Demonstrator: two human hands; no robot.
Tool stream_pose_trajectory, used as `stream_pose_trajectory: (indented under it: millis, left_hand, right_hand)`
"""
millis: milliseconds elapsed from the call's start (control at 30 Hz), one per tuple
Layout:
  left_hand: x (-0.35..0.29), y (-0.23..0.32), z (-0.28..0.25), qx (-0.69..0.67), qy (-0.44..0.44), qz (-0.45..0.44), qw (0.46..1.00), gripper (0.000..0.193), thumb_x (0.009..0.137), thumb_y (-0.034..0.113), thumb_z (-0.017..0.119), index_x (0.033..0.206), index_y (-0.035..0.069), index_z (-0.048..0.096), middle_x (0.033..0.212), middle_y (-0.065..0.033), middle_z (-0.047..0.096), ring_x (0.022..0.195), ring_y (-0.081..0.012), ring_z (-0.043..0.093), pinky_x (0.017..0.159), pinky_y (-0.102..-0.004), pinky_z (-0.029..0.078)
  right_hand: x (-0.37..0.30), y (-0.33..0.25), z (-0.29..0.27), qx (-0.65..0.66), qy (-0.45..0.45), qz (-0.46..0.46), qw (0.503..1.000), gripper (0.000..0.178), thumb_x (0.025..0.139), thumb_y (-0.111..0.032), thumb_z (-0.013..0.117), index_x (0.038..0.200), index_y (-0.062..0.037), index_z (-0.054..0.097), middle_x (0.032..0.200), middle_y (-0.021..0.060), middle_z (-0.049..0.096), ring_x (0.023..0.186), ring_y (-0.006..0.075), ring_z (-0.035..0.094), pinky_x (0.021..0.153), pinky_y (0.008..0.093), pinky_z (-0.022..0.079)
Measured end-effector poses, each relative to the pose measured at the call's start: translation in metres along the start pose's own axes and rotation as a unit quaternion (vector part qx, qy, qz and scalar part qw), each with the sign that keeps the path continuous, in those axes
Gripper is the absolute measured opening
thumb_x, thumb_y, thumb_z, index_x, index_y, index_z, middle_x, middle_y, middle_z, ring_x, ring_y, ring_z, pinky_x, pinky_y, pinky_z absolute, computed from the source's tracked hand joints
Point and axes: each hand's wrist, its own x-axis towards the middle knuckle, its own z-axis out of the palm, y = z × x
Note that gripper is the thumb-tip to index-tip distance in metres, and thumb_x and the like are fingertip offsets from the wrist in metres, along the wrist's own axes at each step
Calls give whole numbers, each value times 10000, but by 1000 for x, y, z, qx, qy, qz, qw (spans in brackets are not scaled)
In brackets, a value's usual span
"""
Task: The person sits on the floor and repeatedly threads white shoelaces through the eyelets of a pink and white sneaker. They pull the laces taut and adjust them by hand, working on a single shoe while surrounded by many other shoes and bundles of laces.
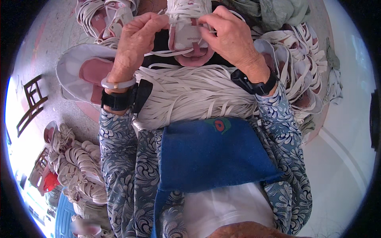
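A white and pink shoe upper (186,37) lies in front of me, its tongue and pink toe end toward me. White shoelace (179,52) crosses it and trails off to the left. My left hand (137,37) is closed at the upper's left edge, thumb and forefinger pinched at the lacing. On the other side, my right hand (230,35) pinches a lace over the tongue, with its fingers curled. A thick bundle of loose white laces (194,91) is spread between my forearms, nearer to me than the upper.
More shoe uppers lie at the left (89,71), and a laced pile (299,59) sits at the right. Grey-green cloth (278,12) is bunched at the far right. Stacked laced uppers (79,166) and a wooden frame (31,103) are at lower left. A blue cloth (214,154) covers my front.
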Motion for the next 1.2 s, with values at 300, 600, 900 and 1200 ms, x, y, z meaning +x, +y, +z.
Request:
stream_pose_trajectory:
  millis: [300,600,900,1200]
  left_hand:
    - [-4,4,-9,82,-5,-7,997,206,902,255,640,928,57,688,660,89,512,575,5,389,496,-172,310]
    - [7,-2,0,234,5,82,969,221,875,234,681,923,18,681,724,32,600,647,-37,480,565,-209,403]
    - [29,-12,28,323,-6,119,939,246,865,233,693,955,6,673,753,-22,643,659,-51,545,590,-239,469]
    - [13,-21,16,203,66,92,973,254,896,248,649,950,1,661,755,33,600,618,-35,489,530,-206,399]
  right_hand:
    - [7,-7,5,-82,-43,5,996,105,819,-51,629,780,10,553,809,125,487,541,236,538,473,342,454]
    - [3,-1,-15,-116,-20,-84,989,87,820,-68,616,819,-24,541,794,98,471,665,240,535,546,335,468]
    - [-50,9,-64,-68,-51,-84,993,119,715,-47,636,715,-73,519,751,65,453,544,226,542,464,349,459]
    - [-70,37,-60,98,-104,32,989,117,809,-136,673,840,-41,614,753,70,515,584,237,564,535,349,460]
